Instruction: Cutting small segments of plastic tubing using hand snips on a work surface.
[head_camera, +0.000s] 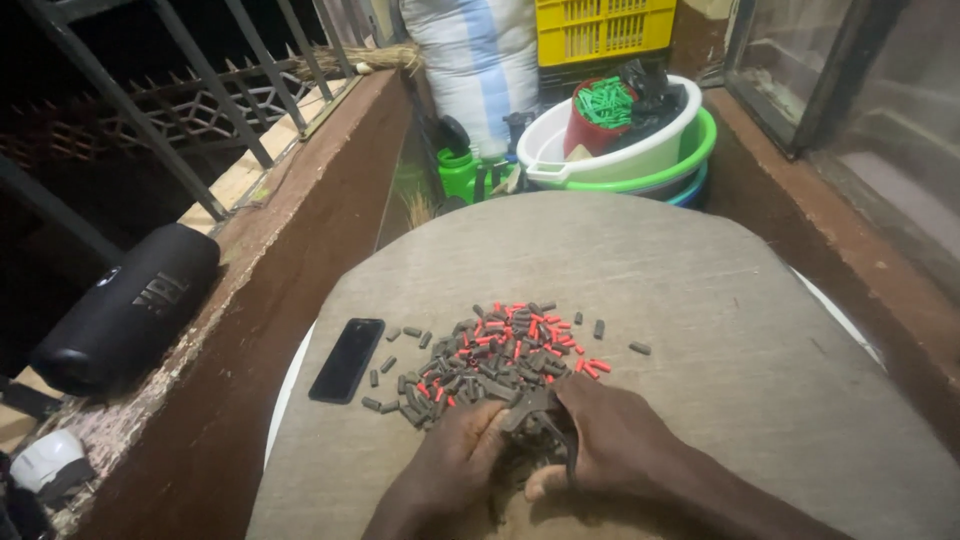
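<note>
both hands, left hand (462, 452) and right hand (610, 440), clench small grey pieces (530, 415) at the pile's (500, 355) near edge (red ones mixed in). a phone (347, 359) lies left.

phone (347, 359) | dark blank screen | flat on table, left of hands

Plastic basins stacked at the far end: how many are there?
3: a white basin on top, a green basin under it, and a blue basin edge lowest. More may be hidden beneath.
</note>
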